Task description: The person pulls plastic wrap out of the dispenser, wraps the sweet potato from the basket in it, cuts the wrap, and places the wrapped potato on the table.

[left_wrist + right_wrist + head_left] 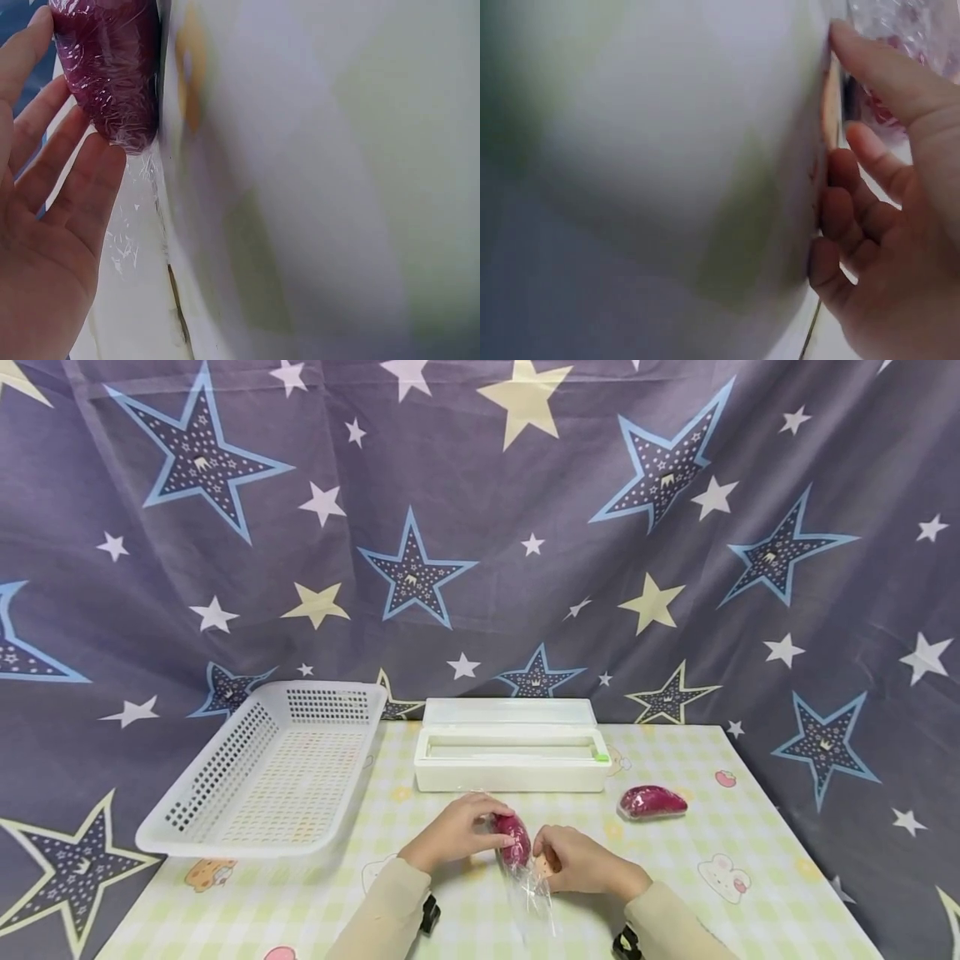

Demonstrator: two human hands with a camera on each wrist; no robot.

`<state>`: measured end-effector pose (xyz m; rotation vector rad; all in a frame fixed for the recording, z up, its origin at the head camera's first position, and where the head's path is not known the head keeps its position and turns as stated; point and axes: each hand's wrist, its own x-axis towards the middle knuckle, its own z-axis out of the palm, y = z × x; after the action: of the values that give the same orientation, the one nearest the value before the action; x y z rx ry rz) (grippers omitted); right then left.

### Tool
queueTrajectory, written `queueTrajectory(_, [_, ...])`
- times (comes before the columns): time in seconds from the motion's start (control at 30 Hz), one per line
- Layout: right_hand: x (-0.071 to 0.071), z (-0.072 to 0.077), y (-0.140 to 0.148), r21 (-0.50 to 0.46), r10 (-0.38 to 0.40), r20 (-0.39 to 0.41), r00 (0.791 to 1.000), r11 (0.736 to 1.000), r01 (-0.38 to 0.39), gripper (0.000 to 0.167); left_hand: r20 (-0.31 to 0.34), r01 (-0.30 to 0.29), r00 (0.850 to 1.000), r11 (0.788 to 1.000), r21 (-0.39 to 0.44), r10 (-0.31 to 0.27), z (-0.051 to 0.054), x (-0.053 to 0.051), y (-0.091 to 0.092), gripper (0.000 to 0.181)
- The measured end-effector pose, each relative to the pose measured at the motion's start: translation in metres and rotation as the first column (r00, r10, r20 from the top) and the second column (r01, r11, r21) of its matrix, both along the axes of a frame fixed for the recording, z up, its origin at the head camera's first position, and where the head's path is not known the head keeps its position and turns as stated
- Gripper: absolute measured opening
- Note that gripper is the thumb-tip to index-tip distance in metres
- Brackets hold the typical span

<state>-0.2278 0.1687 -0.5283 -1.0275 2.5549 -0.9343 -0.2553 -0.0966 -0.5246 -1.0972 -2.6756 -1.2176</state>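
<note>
In the head view, a purple sweet potato (514,842) wrapped in shiny cling film lies near the table's front. My left hand (459,833) holds it from the left, fingers over its far end and thumb along its near side. The left wrist view shows those fingers against the wrapped sweet potato (112,71). A loose tail of cling film (534,902) trails toward me. Close beside the near end is my right hand (581,860), its bent fingers touching the tablecloth. Thumb and fingers stand apart in the right wrist view, with film (889,19) just beyond.
Behind the hands stands a white cling film dispenser (510,778), lid raised, with a green slider (602,758). Another wrapped purple sweet potato (652,802) lies to the right. A white perforated basket (352,777) occupies the left side of the checked tablecloth (667,893).
</note>
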Motion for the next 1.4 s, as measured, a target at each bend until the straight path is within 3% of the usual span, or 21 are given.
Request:
queueTrajectory(0.17, [0.002,-0.001,-0.005,0.015,-0.017,-0.02,1.0,1.0,0.018,0.038,0.014,0.001,1.0,1.0,-0.002,-0.001,-0.001,0.0,0.0,0.045])
queueTrajectory(0.4, [0.002,0.0,-0.006,-0.038,0.007,0.075,0.997,0.999,-0.004,0.023,0.0,0.012,1.0,1.0,0.015,-0.012,-0.001,0.0,0.001,0.043])
queueTrajectory(0.6, [0.004,0.002,-0.006,-0.065,-0.006,0.153,0.988,0.998,0.016,0.024,0.005,0.011,1.0,1.0,0.011,-0.011,-0.001,0.001,0.002,0.043])
queueTrajectory(0.73, [0.005,0.005,-0.008,-0.164,0.026,0.185,0.982,0.986,0.005,0.027,0.013,0.006,1.0,1.0,0.016,-0.006,-0.001,0.001,0.002,0.043])
queueTrajectory(0.87, [0.004,0.005,-0.01,-0.291,0.114,0.183,0.976,0.955,-0.057,0.024,-0.002,0.012,1.0,1.0,0.028,-0.012,-0.002,0.0,0.002,0.04])
queueTrajectory(1.0, [0.005,0.005,-0.011,-0.341,0.149,0.208,0.967,0.937,-0.071,0.016,-0.014,0.02,1.0,0.999,0.034,-0.02,-0.001,0.0,0.002,0.039])
queueTrajectory(1.23, [0.005,0.006,-0.013,-0.312,0.084,0.268,0.96,0.95,0.004,0.01,-0.033,0.05,0.998,0.998,0.046,-0.049,-0.001,0.001,0.003,0.031])
queueTrajectory(1.3, [0.006,0.007,-0.013,-0.292,0.06,0.273,0.96,0.956,0.024,0.008,-0.014,0.05,0.999,0.998,0.026,-0.05,-0.001,0.003,0.002,0.03])
queueTrajectory(1.4, [0.006,0.009,-0.015,-0.275,0.037,0.276,0.961,0.96,0.042,0.006,0.032,0.053,0.998,0.998,-0.017,-0.052,0.0,0.005,-0.001,0.044])
